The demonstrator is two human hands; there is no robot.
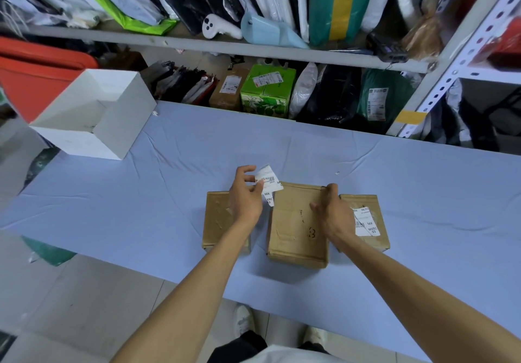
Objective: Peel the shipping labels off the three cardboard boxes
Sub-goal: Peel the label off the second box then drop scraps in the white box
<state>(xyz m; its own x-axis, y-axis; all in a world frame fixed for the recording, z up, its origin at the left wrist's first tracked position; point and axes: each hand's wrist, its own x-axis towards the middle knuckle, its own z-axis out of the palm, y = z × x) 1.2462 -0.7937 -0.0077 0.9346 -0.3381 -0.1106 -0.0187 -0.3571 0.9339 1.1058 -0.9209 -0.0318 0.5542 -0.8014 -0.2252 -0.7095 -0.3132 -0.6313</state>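
Cardboard count first: three boxes sit in a row on the blue table cloth (394,179) right in front of you. As far as I can tell, the left box (217,219) and the middle box (296,230) are both bare on top. Your left hand (245,196) is pinching a peeled label (269,182) between thumb and fingertips, and it's held up over the gap between those two boxes, free of the cardboard. Your right hand (332,213) is on the middle box with the fingers hooked over its far edge and the thumb splayed out, so it's basically just steadying it. What matters now is the last label (366,221). It's stuck on the right box (377,241), just to the right of your right hand and pretty much beside your wrist. Its long side runs away from you, a bit tilted. The right hand is way closer, while the left is busy and a whole box further off. I'd guess the held label goes in the white open box (93,114) off to your far left, then you slide right and pick at a corner.
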